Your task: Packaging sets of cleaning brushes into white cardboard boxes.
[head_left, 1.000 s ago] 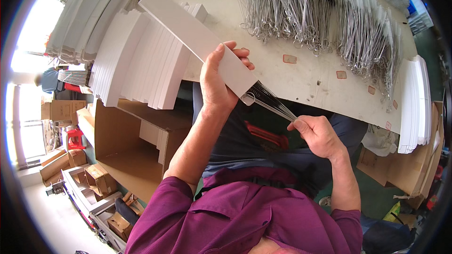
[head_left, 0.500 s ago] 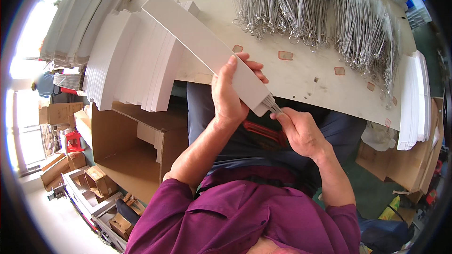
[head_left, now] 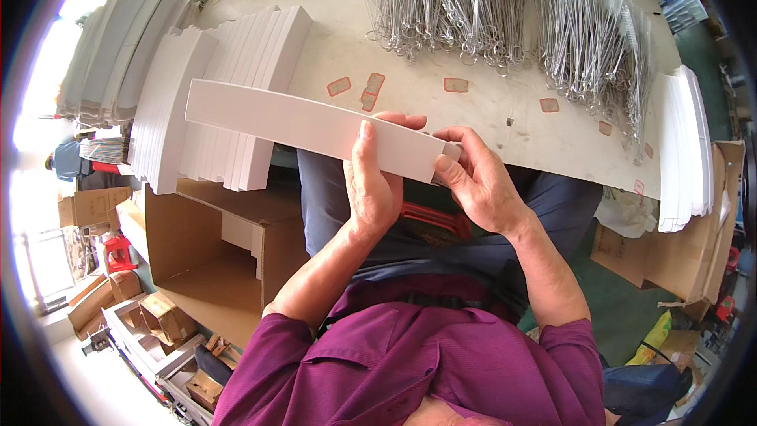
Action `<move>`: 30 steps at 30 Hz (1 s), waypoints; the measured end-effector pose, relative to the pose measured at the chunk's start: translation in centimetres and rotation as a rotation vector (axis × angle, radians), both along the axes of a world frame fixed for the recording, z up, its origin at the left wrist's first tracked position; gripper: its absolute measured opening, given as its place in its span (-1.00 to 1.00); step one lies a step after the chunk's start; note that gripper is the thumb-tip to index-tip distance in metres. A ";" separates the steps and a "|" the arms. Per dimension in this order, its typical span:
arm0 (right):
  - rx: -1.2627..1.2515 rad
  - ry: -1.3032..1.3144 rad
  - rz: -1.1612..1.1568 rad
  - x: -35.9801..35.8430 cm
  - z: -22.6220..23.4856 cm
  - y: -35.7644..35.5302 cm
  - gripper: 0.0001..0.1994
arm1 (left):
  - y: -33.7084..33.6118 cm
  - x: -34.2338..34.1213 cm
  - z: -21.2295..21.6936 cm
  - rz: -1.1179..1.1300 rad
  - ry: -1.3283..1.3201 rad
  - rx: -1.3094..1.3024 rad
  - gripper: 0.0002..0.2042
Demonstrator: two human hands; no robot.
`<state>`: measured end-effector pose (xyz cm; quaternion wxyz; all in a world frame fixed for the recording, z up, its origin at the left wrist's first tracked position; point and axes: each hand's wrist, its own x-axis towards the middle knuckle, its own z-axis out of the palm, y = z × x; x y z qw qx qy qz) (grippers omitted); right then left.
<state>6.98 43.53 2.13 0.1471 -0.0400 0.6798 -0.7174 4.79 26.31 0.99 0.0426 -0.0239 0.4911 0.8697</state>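
A long narrow white box (head_left: 300,125) lies level across the middle of the view, in front of the table edge. My left hand (head_left: 374,181) grips it from below near its right part, thumb on top. At the box's right end my right hand (head_left: 473,177) closes its fingers over the end flap. The thin metal pieces seen earlier are hidden, presumably inside the box. Behind, on the pale table (head_left: 505,110), lie heaps of thin wire brushes with ring ends (head_left: 505,8).
Stacks of the same white boxes (head_left: 229,87) fill the table's left side, and more (head_left: 690,150) stand at its right edge. An open cardboard carton (head_left: 213,260) sits on the floor to my left. Small cartons (head_left: 158,315) lie below it.
The box has swung from steeply tilted to nearly level. The wire pieces in my right hand have gone into its end, and that hand now presses on the end flap.
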 end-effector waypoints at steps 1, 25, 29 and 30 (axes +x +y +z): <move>0.037 0.037 -0.009 0.0 0.2 -0.2 -0.49 | 0.0 0.3 0.0 0.016 -0.006 -0.015 -0.46; 0.660 0.061 0.399 -0.4 4.0 2.3 -0.54 | -4.5 2.1 5.0 -0.683 0.766 -1.544 -0.39; 0.699 0.380 0.161 -0.6 5.2 3.7 -0.53 | -4.6 2.7 4.3 -0.597 0.679 -1.477 -0.44; 0.696 0.492 0.059 -0.9 5.7 4.5 -0.53 | -4.9 2.9 4.2 -0.595 0.676 -1.474 -0.44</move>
